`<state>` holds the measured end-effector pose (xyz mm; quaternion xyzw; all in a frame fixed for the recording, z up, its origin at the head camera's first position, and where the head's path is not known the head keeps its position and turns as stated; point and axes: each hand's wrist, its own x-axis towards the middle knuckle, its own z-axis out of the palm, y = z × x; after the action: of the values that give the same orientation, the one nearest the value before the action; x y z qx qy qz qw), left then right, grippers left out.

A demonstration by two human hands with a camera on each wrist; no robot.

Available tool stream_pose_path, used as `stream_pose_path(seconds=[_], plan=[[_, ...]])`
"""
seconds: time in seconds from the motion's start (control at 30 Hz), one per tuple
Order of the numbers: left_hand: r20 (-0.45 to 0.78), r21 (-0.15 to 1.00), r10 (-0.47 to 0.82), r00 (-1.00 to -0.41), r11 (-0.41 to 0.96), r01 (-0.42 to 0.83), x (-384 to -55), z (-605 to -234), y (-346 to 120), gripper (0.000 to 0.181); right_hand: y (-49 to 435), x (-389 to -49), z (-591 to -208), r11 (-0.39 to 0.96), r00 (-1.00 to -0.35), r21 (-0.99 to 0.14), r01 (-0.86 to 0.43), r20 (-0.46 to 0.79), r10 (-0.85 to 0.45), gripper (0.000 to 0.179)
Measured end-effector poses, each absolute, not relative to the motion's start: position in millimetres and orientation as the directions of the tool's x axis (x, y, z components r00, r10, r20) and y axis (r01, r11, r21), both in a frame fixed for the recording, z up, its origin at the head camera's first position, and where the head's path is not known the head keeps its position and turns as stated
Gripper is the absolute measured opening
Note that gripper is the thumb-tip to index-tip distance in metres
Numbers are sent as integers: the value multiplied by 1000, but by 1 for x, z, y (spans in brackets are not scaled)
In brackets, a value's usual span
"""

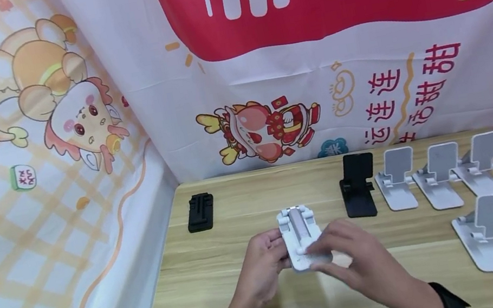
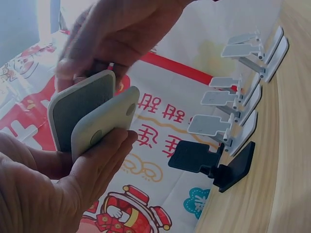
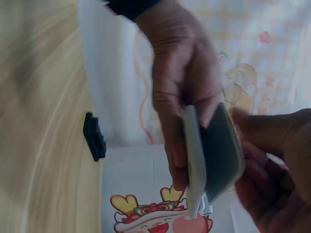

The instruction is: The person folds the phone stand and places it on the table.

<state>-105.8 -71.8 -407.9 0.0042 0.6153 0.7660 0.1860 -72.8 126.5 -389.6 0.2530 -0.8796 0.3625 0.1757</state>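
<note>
A white phone stand [image 1: 302, 240], partly unfolded, is between the two hands above the table. My left hand [image 1: 265, 258] grips it by the left side, with fingers under its base. In the left wrist view, the base [image 2: 104, 124] with round feet stands a little apart from the plate [image 2: 82, 109] with a grey pad. My right hand [image 1: 356, 256] pinches the plate near its lower right corner; motion blurs its fingers. In the right wrist view, the right thumb lies at the edge of the padded plate [image 3: 221, 153].
A folded black phone stand [image 1: 201, 212] lies at the back left of the wooden table [image 1: 194, 306]. An unfolded black stand [image 1: 358, 186] stands back right, beside several unfolded white stands [image 1: 443, 177]. Printed cloth [image 1: 159, 109] hangs behind and on the left.
</note>
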Motion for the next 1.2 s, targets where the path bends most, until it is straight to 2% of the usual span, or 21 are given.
stream_pose_path(seconds=[0.1, 0.17, 0.27, 0.37, 0.53, 0.73, 1.0, 1.2], plan=[[-225, 945, 291, -930, -168, -281, -103, -407, -73, 39, 131, -80, -386, 602, -953, -740, -300, 265, -148, 25], [-224, 945, 300, -927, -167, -282, -101, -407, -72, 40, 133, -86, -385, 539, -994, -836, -103, 73, -76, 38], [-215, 944, 316, -924, -175, -279, -98, -408, -69, 40, 135, -93, -386, 378, -977, -913, 153, -198, -82, 54], [-206, 943, 323, -924, -187, -275, -96, -409, -65, 39, 136, -97, -390, 238, -932, -925, 297, -335, -137, 60], [-206, 942, 320, -925, -192, -276, -95, -411, -61, 39, 142, -101, -394, 158, -897, -923, 350, -379, -228, 60], [-229, 934, 361, -904, -179, -308, -97, -411, -63, 39, 146, -101, -394, 144, -889, -929, 340, -367, -274, 59], [-208, 861, 468, -859, -329, -388, -100, -409, -70, 46, 148, -101, -396, 134, -889, -931, 339, -363, -279, 59], [-214, 898, 446, -869, -260, -354, -101, -409, -67, 49, 148, -101, -397, 145, -888, -928, 344, -372, -269, 57]])
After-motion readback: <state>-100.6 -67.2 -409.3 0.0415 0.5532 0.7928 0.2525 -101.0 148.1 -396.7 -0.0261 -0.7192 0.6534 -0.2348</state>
